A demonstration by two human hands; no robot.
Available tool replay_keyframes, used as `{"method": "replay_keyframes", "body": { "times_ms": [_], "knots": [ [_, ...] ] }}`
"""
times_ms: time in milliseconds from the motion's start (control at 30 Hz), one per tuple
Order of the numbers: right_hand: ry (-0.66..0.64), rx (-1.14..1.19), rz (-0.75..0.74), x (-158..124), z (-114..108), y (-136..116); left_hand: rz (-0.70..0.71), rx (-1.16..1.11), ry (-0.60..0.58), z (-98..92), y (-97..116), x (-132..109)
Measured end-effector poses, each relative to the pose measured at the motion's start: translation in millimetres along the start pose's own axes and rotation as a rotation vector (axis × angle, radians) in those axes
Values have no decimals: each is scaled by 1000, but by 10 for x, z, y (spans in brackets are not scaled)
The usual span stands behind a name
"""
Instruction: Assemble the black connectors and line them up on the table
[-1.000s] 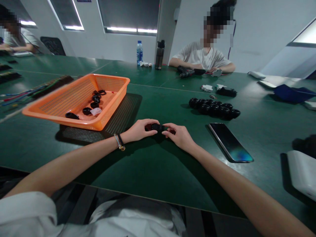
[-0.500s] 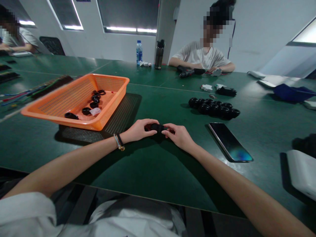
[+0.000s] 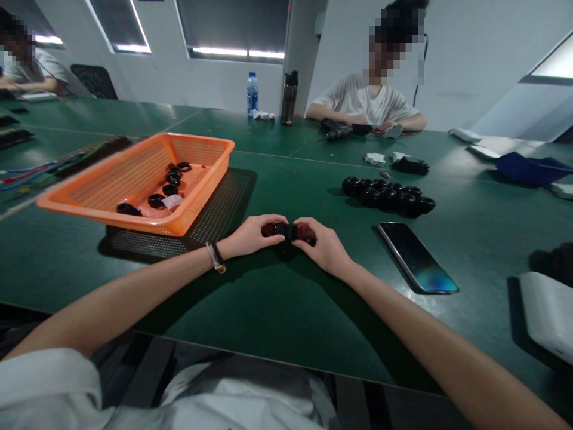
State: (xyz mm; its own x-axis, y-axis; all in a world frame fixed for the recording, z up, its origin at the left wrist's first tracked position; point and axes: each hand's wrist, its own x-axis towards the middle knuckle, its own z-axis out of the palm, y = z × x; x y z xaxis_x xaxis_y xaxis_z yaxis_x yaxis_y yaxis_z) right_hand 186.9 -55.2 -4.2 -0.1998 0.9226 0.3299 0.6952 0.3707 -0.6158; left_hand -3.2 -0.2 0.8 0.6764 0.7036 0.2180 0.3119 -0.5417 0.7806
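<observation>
Left hand, right hand: fingers clamped on black part. Step: two-handed working, apparently; next needs even grip.

My left forearm slants in from the lower left and my right forearm from the lower right, both bare. In front of me, my left hand and right hand face each other, fingertips near but apart. Each bends thumb and forefinger into a rounded pinch; my other fingers are mostly hidden.
</observation>
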Motion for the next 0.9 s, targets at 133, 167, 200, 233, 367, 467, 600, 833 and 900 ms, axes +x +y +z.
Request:
{"method": "replay_keyframes", "body": {
  "times_ms": [133, 167, 200, 233, 367, 467, 600, 833, 900],
  "knots": [
    [0, 8, -2, 4, 8, 3, 4, -9, -4, 0, -5, 2],
    [0, 7, 3, 7, 8, 0, 2, -8, -6, 0, -7, 3],
    [0, 6, 10, 9, 7, -3, -1, -7, -7, 0, -8, 4],
    [-1, 6, 17, 11, 7, -5, -3, -6, -7, 0, -9, 5],
    [-10, 10, 36, 13, 6, -8, -8, -9, -3, -5, -8, 6],
    [-14, 10, 36, 11, 6, -2, -8, -9, -8, -10, 0, 1],
    [-15, 9, 37, 12, 2, 7, -9, -11, -11, -12, 10, -5],
    [0, -1, 19, 12, 5, 23, -18, -3, -19, -14, 10, -6],
    [0, -8, 17, 12, 6, 26, -18, 5, -14, -14, 8, -7]
  ]
}}
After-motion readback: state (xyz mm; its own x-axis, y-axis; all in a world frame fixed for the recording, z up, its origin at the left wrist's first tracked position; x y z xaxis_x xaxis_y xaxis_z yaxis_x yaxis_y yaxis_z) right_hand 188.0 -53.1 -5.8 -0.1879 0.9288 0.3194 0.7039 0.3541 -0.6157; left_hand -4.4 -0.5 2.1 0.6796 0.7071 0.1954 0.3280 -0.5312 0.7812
